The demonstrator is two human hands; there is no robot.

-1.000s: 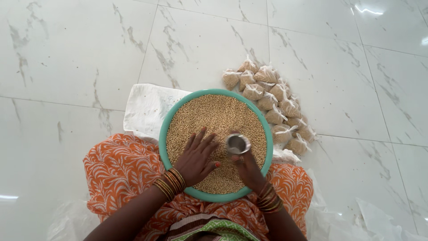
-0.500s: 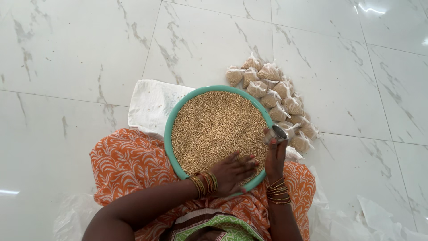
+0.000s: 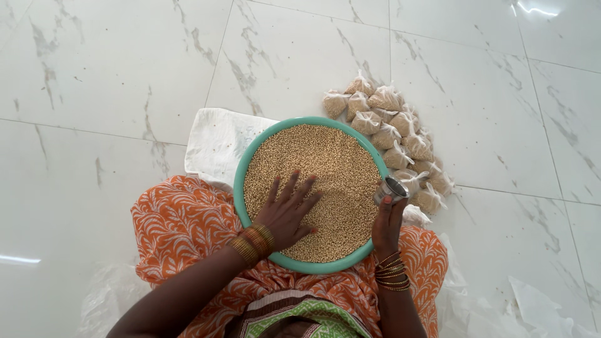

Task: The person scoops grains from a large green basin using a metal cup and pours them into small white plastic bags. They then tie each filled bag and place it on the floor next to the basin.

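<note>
We're down at floor level in what looks like a home: glossy white marble-patterned floor tiles (image 3: 125,69) spread out on every side, with no bench or machinery in sight. A person sits right on that floor, orange patterned cloth (image 3: 181,225) over the lap, a round teal basin of grain (image 3: 241,188) on it and small tied plastic packets (image 3: 394,125) heaped alongside. Household hand-packing, plainly.

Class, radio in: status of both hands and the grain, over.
Left hand flat, open on grain in teal basin. Right hand holds small steel cup at rim. Nothing blocking.
</note>
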